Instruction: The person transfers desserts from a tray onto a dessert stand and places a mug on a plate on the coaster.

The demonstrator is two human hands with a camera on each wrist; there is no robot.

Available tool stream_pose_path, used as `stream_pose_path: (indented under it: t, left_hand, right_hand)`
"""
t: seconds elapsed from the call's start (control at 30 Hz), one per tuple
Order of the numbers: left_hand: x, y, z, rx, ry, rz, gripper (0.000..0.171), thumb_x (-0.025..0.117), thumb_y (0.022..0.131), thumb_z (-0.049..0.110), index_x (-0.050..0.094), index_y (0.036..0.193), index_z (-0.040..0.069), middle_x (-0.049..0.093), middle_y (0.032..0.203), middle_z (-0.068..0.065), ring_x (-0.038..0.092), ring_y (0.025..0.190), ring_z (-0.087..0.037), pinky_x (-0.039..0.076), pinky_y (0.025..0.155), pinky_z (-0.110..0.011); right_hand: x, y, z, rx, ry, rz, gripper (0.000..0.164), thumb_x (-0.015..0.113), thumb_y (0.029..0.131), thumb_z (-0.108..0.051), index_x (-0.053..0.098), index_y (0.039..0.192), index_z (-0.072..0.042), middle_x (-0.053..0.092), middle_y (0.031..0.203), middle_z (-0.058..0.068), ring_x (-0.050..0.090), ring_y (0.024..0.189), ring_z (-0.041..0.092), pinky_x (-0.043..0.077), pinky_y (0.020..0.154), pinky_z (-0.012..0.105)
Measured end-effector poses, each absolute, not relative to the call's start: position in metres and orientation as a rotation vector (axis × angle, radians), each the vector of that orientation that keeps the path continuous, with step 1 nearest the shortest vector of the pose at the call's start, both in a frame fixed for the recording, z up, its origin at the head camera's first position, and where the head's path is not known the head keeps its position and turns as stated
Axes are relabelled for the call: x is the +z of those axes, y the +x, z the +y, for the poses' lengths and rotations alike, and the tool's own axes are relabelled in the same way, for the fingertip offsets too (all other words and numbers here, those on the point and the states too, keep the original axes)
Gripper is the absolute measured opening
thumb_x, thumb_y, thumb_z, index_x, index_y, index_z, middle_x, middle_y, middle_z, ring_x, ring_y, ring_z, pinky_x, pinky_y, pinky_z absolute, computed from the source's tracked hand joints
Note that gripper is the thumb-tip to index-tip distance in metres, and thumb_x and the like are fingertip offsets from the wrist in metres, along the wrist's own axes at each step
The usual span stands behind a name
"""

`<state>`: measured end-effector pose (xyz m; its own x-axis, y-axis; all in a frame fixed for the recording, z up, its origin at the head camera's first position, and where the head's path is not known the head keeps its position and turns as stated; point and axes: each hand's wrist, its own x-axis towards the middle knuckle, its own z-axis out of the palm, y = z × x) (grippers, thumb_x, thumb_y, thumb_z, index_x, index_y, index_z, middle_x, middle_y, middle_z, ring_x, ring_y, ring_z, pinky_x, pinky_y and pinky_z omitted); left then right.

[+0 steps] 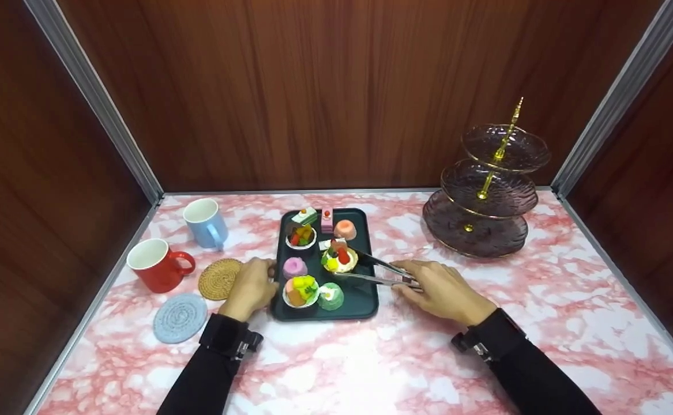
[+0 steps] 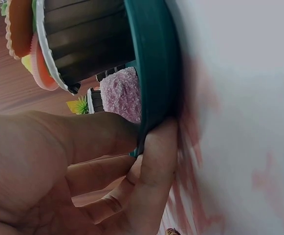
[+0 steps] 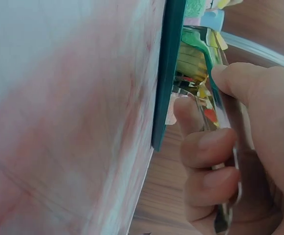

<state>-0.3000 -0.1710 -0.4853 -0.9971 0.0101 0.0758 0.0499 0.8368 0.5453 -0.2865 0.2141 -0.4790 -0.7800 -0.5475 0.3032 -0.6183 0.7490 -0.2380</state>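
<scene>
My left hand (image 1: 251, 291) pinches the left rim of a dark green tray (image 1: 362, 302). In the left wrist view its thumb lies over the tray edge (image 2: 155, 63) with a finger against the outside. My right hand (image 1: 437, 288) holds metal tongs (image 1: 373, 280) from the tray's right side. Their two arms reach to either side of a fruit tart (image 1: 339, 260) topped with red and yellow pieces. In the right wrist view, thumb and fingers curl round the tongs (image 3: 223, 115). Two fruit cups (image 1: 301, 291), a purple dessert (image 1: 294, 267) and a green dome (image 1: 331, 296) sit nearby on the tray.
A three-tier stand (image 1: 477, 227) with a gold post is at the back right. To the left are a blue mug (image 1: 205, 225), a red mug (image 1: 157, 268), a woven tan coaster (image 1: 216, 279) and a grey-blue coaster (image 1: 180, 317). Wooden panels (image 1: 336, 98) enclose the table.
</scene>
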Motion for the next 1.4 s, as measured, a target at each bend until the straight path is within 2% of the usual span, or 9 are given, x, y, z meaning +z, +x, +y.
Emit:
stream_pose_path:
  t: [0.1,0.23,0.43,0.77,1.0,1.23,1.4]
  left_hand:
    - [-0.486,-0.300,-0.171,-0.858,-0.055,-2.952,0.044,0.068,0.070,0.007,0.066,0.113,0.008,0.063,0.087,-0.006,0.055,0.080,-0.021,0.047,0.078,-0.037]
    - [-0.486,-0.300,-0.171,-0.832,-0.047,-2.961,0.040,0.069,0.070,0.008,0.067,0.109,0.009,0.061,0.085,-0.006,0.053,0.079,-0.021,0.046,0.076,-0.036]
    - [-0.484,-0.299,-0.171,-0.855,-0.050,-2.956,0.036,0.069,0.069,0.008,0.069,0.105,0.012,0.062,0.082,-0.005,0.053,0.077,-0.021,0.045,0.075,-0.036]
    - [-0.482,-0.299,-0.170,-0.878,-0.029,-2.960,0.031,0.069,0.069,0.007,0.069,0.100,0.011,0.060,0.079,-0.003,0.053,0.075,-0.021,0.045,0.072,-0.034]
    - [-0.482,-0.299,-0.171,-0.884,-0.036,-2.961,0.039,0.069,0.071,0.007,0.067,0.109,0.009,0.063,0.086,-0.007,0.055,0.079,-0.021,0.046,0.076,-0.036]
    - [-0.483,-0.298,-0.172,-0.841,-0.091,-2.932,0.041,0.069,0.069,0.006,0.066,0.111,0.007,0.066,0.088,-0.009,0.056,0.081,-0.022,0.047,0.079,-0.038]
    - [-0.483,-0.298,-0.171,-0.852,-0.063,-2.952,0.041,0.070,0.070,0.008,0.066,0.111,0.008,0.065,0.090,-0.008,0.056,0.083,-0.022,0.047,0.080,-0.037]
  right_hand:
    - [-0.479,-0.287,0.215,0.495,0.910,-2.739,0.038,0.056,0.086,-0.048,0.058,0.118,-0.029,0.059,0.082,-0.017,0.050,0.065,0.005,0.041,0.055,0.026]
    - [-0.479,-0.287,0.217,0.500,0.900,-2.734,0.032,0.057,0.086,-0.047,0.060,0.114,-0.033,0.053,0.072,-0.020,0.049,0.062,0.004,0.038,0.052,0.024]
    - [-0.479,-0.287,0.219,0.498,0.898,-2.717,0.028,0.058,0.085,-0.046,0.058,0.113,-0.040,0.053,0.071,-0.020,0.050,0.064,0.003,0.039,0.052,0.024]
    - [-0.478,-0.286,0.222,0.529,0.912,-2.688,0.030,0.059,0.085,-0.045,0.060,0.113,-0.039,0.053,0.068,-0.020,0.050,0.061,0.001,0.039,0.051,0.023]
    - [-0.480,-0.287,0.227,0.548,0.924,-2.672,0.034,0.061,0.084,-0.042,0.062,0.117,-0.034,0.051,0.064,-0.020,0.050,0.061,0.001,0.038,0.052,0.021]
    - [-0.480,-0.286,0.230,0.537,0.939,-2.648,0.031,0.061,0.084,-0.043,0.059,0.115,-0.041,0.047,0.057,-0.019,0.048,0.057,0.000,0.037,0.051,0.020]
    - [-0.478,-0.286,0.233,0.536,0.926,-2.627,0.036,0.061,0.084,-0.043,0.060,0.119,-0.036,0.048,0.058,-0.020,0.046,0.055,0.000,0.037,0.052,0.019]
